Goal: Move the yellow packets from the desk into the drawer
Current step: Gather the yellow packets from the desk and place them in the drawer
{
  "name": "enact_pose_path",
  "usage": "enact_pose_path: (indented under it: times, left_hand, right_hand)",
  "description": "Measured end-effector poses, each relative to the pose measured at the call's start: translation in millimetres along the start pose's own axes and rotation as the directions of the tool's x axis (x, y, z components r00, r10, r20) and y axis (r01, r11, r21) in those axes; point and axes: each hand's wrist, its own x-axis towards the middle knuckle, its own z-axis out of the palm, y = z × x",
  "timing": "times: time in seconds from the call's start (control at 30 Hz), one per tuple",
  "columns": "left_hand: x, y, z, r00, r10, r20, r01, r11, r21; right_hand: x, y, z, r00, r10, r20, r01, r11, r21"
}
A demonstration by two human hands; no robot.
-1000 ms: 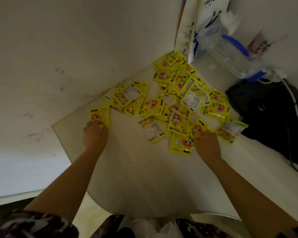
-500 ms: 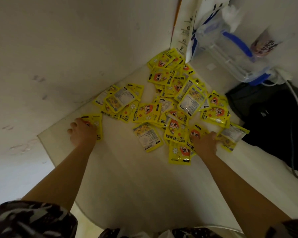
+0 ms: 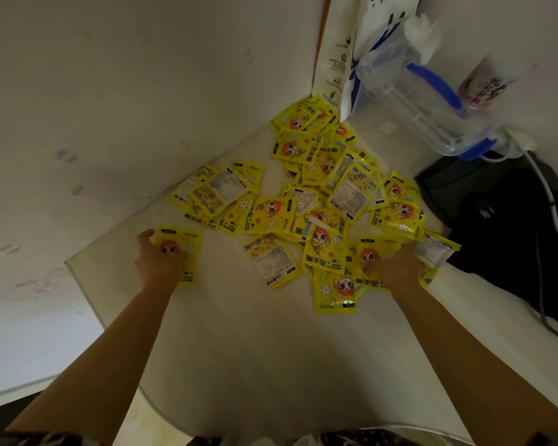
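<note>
A person's left hand grips a lone hand-warmer packet lying apart at the left of the white desk, while the right hand rests on the near edge of a scattered pile of yellow packets, its fingers hidden. A clear blue-handled container stands in the corner beyond the pile.

Many yellow packets are lying flat and overlapping in a loose heap on the tabletop, reaching into the wall corner. Some are showing a cartoon face, others a white label. One packet is lying apart at the left.
</note>
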Motion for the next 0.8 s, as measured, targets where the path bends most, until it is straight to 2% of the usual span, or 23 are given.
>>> enact_pose_path:
  times: [0.1, 0.23, 0.4, 0.5, 0.67, 0.8]
  left_hand:
    - [-4.2, 8.8, 0.8, 0.989, 0.145, -0.015, -0.145, 0.989, -0.02]
    - [3.7, 35.0, 3.6, 0.968, 0.248, -0.041, -0.25, 0.967, -0.047]
    - [22.2, 77.0, 18.9, 0.921, 0.387, 0.04, -0.387, 0.922, 0.005]
    - [33.3, 101.5, 32.2, 0.911, 0.406, 0.073, -0.41, 0.911, 0.053]
    - [59.4, 114.2, 52.5, 0.918, 0.331, 0.219, -0.373, 0.909, 0.187]
    - [81.5, 110.0, 60.7, 0.898, 0.359, 0.255, -0.433, 0.825, 0.364]
  right_hand:
    - [-0.6, -5.8, -4.8, 0.998, -0.053, -0.015, 0.053, 0.999, -0.01]
    - [8.9, -24.5, -7.4, 0.995, -0.1, -0.002, 0.1, 0.993, 0.057]
    - [27.1, -61.5, -0.7, 0.993, -0.116, 0.007, 0.112, 0.977, 0.184]
    - [43.2, -79.9, 3.2, 0.993, -0.11, 0.042, 0.096, 0.963, 0.253]
    - [68.8, -97.3, 14.9, 0.997, -0.049, 0.053, 0.031, 0.953, 0.302]
    - [76.8, -102.6, 23.1, 0.999, 0.015, 0.051, -0.026, 0.974, 0.225]
